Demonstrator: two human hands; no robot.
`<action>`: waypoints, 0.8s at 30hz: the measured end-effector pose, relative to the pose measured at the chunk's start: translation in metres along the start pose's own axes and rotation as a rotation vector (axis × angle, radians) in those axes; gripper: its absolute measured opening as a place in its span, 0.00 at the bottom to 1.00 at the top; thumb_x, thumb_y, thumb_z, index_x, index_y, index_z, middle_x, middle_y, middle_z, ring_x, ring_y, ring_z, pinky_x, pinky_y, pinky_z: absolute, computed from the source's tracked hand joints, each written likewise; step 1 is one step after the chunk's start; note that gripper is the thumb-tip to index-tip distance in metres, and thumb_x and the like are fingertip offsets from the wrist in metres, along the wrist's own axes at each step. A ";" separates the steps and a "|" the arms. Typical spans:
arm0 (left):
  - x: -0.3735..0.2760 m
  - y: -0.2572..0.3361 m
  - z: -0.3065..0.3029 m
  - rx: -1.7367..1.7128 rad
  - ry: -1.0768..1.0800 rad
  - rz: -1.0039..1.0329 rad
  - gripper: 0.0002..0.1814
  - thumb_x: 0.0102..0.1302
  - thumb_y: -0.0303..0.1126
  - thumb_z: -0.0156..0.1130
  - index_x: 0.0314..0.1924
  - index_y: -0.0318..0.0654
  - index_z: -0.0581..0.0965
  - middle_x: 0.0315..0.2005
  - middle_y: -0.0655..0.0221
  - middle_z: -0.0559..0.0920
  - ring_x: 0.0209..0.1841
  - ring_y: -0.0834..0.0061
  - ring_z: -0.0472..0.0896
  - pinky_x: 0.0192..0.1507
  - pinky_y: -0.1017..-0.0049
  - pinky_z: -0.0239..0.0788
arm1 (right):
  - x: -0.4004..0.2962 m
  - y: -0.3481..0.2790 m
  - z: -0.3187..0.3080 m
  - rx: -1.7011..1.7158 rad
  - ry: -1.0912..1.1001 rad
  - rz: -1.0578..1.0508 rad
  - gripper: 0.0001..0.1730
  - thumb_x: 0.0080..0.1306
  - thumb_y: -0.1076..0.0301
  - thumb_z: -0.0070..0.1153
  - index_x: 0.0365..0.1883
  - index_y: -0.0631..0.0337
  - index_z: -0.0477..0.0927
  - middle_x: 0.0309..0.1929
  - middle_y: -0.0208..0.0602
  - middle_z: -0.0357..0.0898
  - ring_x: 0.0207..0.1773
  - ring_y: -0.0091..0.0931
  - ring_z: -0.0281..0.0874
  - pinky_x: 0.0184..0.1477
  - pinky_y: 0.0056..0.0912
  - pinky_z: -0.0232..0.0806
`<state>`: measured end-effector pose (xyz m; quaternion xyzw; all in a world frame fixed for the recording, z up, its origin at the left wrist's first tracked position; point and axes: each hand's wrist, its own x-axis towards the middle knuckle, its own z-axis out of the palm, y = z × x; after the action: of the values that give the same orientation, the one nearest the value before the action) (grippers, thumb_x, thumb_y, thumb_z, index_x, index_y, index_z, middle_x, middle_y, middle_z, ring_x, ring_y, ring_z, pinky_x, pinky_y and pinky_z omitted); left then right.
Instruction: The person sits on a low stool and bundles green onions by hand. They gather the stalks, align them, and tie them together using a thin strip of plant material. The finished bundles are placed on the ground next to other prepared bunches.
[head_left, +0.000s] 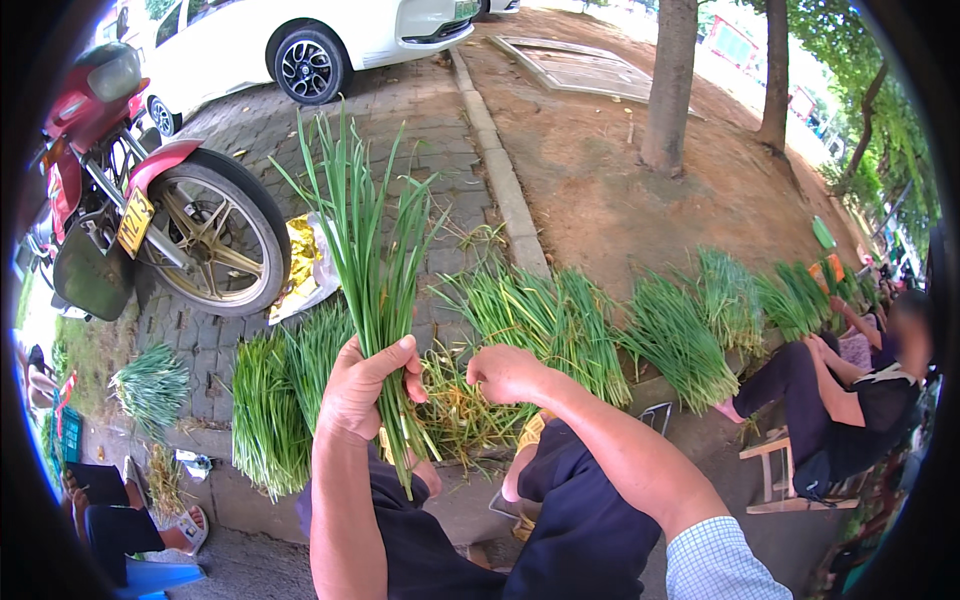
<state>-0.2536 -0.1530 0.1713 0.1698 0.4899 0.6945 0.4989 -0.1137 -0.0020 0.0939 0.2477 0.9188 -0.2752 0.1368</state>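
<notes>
My left hand holds an upright bunch of long green leafy stalks, which look like garlic chives, with their pale ends hanging below the fist. To its right my right hand is curled, its fingertips pointing left; whether it pinches anything cannot be seen. Beneath and between the hands lies a heap of yellowed trimmings by my feet. Piles of green stalks lie at the left of my left hand, and more piles lie beyond my right hand.
A red motorcycle stands at the left beside a gold and white wrapper. A white car is parked behind. A kerb borders bare soil with trees. One person sits at the right, another at the lower left.
</notes>
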 end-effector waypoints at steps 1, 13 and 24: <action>0.000 0.000 0.000 -0.002 -0.005 -0.001 0.18 0.61 0.26 0.64 0.51 0.32 0.73 0.22 0.66 0.78 0.18 0.73 0.77 0.20 0.74 0.72 | -0.002 -0.002 0.000 -0.014 -0.049 0.002 0.17 0.52 0.76 0.55 0.42 0.55 0.82 0.44 0.40 0.82 0.49 0.38 0.79 0.49 0.39 0.70; 0.002 -0.005 0.000 0.059 -0.018 -0.008 0.11 0.60 0.27 0.66 0.40 0.35 0.75 0.22 0.67 0.78 0.16 0.78 0.74 0.16 0.80 0.66 | -0.024 -0.038 -0.034 0.602 0.813 -0.403 0.08 0.60 0.70 0.59 0.35 0.64 0.80 0.31 0.40 0.80 0.25 0.27 0.80 0.26 0.28 0.71; 0.005 -0.022 0.010 0.181 -0.150 -0.038 0.12 0.58 0.26 0.66 0.40 0.34 0.75 0.24 0.70 0.78 0.18 0.81 0.74 0.17 0.81 0.66 | -0.024 -0.057 -0.039 0.423 0.952 -0.394 0.12 0.56 0.73 0.64 0.39 0.66 0.80 0.29 0.32 0.74 0.22 0.18 0.73 0.23 0.22 0.66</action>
<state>-0.2369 -0.1427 0.1563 0.2565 0.5151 0.6231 0.5297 -0.1285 -0.0306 0.1596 0.1903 0.8328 -0.3318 -0.4001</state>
